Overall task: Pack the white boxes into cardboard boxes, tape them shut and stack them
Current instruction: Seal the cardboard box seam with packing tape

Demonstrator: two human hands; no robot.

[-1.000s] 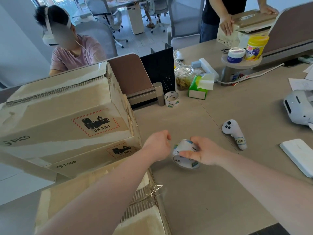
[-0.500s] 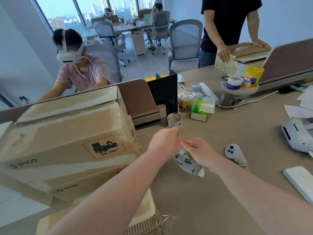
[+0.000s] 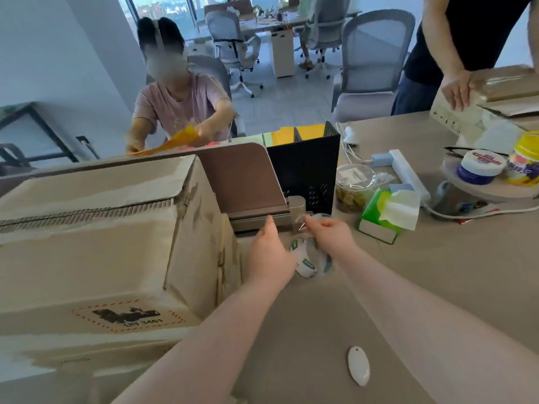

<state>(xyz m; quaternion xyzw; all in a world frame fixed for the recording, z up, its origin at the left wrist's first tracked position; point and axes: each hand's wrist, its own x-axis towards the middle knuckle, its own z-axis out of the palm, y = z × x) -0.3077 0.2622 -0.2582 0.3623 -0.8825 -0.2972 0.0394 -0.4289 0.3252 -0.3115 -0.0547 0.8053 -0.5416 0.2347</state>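
Office desk point(image 3: 437, 272): both hands' grip pinching tape roll point(image 3: 309, 259) beside cardboard box point(image 3: 87, 243) w/ blurred "UN 3481" label.

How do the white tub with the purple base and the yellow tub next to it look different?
The white tub has a flat white lid with red print and a purple base; the yellow tub has a yellow lid and a purple picture on its side. The white tub is squat, the yellow tub taller. Both stand upright on the round stand.
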